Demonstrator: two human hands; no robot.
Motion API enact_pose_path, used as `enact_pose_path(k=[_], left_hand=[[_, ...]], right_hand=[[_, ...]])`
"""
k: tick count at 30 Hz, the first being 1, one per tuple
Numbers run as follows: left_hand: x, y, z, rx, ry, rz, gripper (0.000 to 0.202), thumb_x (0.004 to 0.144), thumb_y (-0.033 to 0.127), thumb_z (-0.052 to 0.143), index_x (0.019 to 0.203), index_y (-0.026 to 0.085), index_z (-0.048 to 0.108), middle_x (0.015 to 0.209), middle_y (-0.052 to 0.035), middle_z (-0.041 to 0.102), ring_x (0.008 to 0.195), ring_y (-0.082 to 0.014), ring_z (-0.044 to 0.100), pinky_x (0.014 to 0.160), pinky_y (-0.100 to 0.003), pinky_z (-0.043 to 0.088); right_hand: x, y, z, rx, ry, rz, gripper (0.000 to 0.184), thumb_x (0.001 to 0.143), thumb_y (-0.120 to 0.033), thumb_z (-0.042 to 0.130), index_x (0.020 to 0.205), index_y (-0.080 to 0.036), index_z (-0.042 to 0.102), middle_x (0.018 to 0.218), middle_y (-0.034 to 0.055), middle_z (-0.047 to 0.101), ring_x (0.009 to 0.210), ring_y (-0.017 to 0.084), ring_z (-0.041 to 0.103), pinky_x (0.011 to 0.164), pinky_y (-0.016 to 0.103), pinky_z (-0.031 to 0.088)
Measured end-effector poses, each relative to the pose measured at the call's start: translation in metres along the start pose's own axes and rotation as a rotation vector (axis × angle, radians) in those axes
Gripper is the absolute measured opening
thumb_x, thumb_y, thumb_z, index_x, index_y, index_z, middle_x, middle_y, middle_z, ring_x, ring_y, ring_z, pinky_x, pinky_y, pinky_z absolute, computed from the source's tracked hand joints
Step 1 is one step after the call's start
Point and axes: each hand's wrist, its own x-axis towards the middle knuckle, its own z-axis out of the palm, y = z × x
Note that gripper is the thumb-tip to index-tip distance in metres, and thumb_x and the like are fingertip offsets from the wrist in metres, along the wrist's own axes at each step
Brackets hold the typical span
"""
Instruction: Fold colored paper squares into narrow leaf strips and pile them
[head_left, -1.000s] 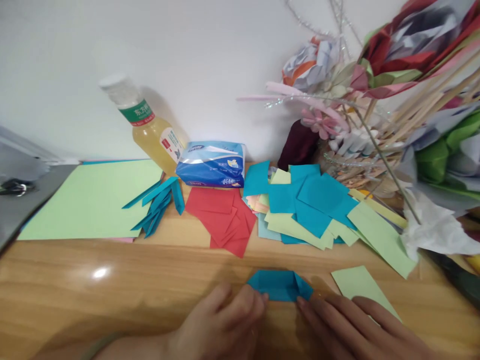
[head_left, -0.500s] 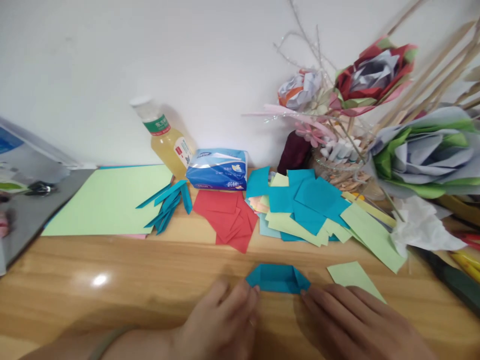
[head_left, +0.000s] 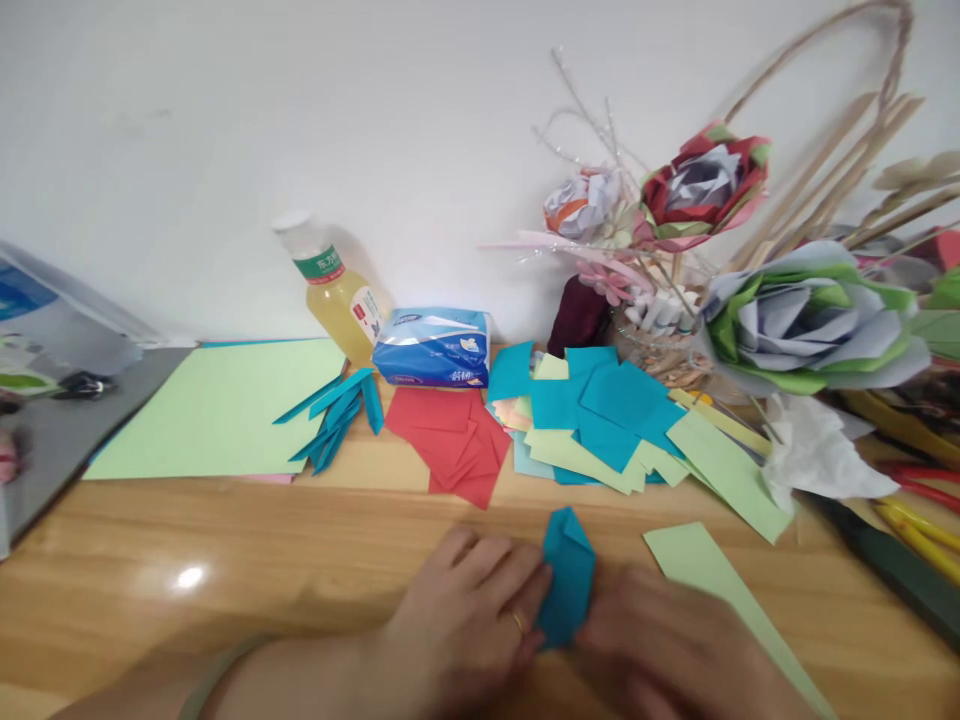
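Note:
A folded blue paper piece (head_left: 568, 572) stands on end near the front of the wooden table (head_left: 247, 560), pointing away from me. My left hand (head_left: 469, 610), with a ring on one finger, holds its left side with curled fingers. On the paper's right side rests my right hand (head_left: 664, 645), blurred by motion, its fingers against the paper. A loose light-green paper strip (head_left: 701, 565) lies just right of my right hand.
Behind lie red squares (head_left: 450, 435), a heap of blue and green squares (head_left: 600, 425), several folded blue strips (head_left: 337, 420) and a large green sheet (head_left: 217, 410). A tilted bottle (head_left: 334, 290), a tissue pack (head_left: 433, 347) and paper flowers (head_left: 806, 315) line the wall.
The blue piece lay flat and wide between my fingertips; now it is turned upright and narrow, with both hands closed in on it. The view has tilted up slightly.

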Motion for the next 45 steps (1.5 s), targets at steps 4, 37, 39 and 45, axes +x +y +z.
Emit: enact_pose_path(k=[4, 37, 39, 45], left_hand=[[0.0, -0.011, 0.003, -0.044, 0.102, 0.045, 0.017, 0.095, 0.022, 0.045, 0.099, 0.022, 0.061, 0.1, 0.0071, 0.066, 0.084, -0.0145, 0.049, 0.077, -0.029, 0.035], [-0.003, -0.009, 0.0, -0.026, 0.283, 0.032, 0.016, 0.086, 0.012, 0.053, 0.076, 0.017, 0.064, 0.077, 0.001, 0.068, 0.072, -0.0141, 0.056, 0.066, -0.027, 0.043], [-0.001, -0.01, -0.001, -0.097, 0.3, -0.021, 0.016, 0.085, 0.013, 0.053, 0.074, 0.018, 0.063, 0.078, 0.002, 0.068, 0.073, -0.0141, 0.056, 0.066, -0.027, 0.045], [0.001, -0.008, -0.004, -0.191, 0.215, -0.111, 0.013, 0.08, 0.016, 0.054, 0.069, 0.017, 0.061, 0.08, -0.0006, 0.067, 0.076, -0.0168, 0.055, 0.069, -0.03, 0.048]], right_hand=[[0.003, 0.024, -0.011, -0.257, 0.076, 0.083, 0.031, 0.085, -0.009, 0.043, 0.113, -0.02, 0.052, 0.109, 0.0085, 0.062, 0.101, 0.02, 0.057, 0.084, 0.037, 0.049], [-0.002, 0.035, -0.009, -0.413, 0.015, -0.088, 0.012, 0.091, -0.015, 0.046, 0.095, -0.018, 0.057, 0.091, 0.0047, 0.061, 0.081, 0.017, 0.058, 0.069, 0.031, 0.048], [0.0, 0.035, -0.01, -0.36, 0.002, -0.061, 0.015, 0.09, -0.012, 0.044, 0.092, -0.019, 0.058, 0.089, 0.0037, 0.061, 0.077, 0.016, 0.057, 0.066, 0.029, 0.046], [0.006, 0.037, -0.01, -0.223, 0.026, 0.021, 0.014, 0.09, -0.017, 0.046, 0.086, -0.02, 0.058, 0.083, 0.0036, 0.059, 0.074, 0.015, 0.055, 0.065, 0.028, 0.045]])
